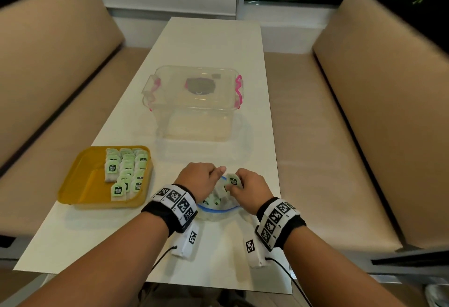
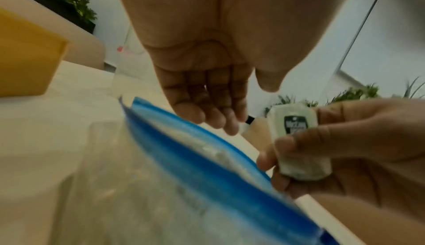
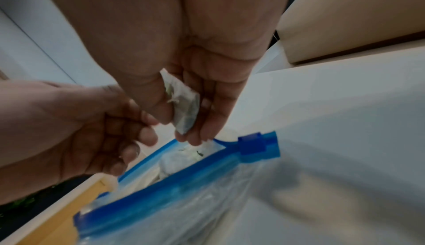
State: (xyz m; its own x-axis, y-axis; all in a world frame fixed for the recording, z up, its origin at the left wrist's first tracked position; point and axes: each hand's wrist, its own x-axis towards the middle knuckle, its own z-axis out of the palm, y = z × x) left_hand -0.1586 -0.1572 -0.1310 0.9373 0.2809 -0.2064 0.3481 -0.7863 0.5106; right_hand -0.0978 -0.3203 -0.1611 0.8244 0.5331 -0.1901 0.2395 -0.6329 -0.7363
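A tea bag (image 1: 232, 181) with a green label is pinched between the thumb and fingers of my right hand (image 1: 237, 185), just above the mouth of a clear zip bag (image 1: 218, 212). The blue zip rim (image 2: 184, 158) gapes wide, and several tea bags lie inside. The left wrist view shows the tea bag (image 2: 296, 140) in my right hand (image 2: 285, 151). In the right wrist view the tea bag (image 3: 186, 103) hangs from that hand (image 3: 184, 121) over the zip bag (image 3: 184, 185). My left hand (image 1: 213, 173) hovers by the rim's far left side, fingers (image 2: 218, 120) loosely curled and holding nothing.
A yellow tray (image 1: 80, 185) with several rows of tea bags (image 1: 126, 170) sits at the left on the white table (image 1: 213, 46). A lidded clear box (image 1: 194, 102) with pink latches stands behind the hands. Beige benches (image 1: 364, 112) flank both sides.
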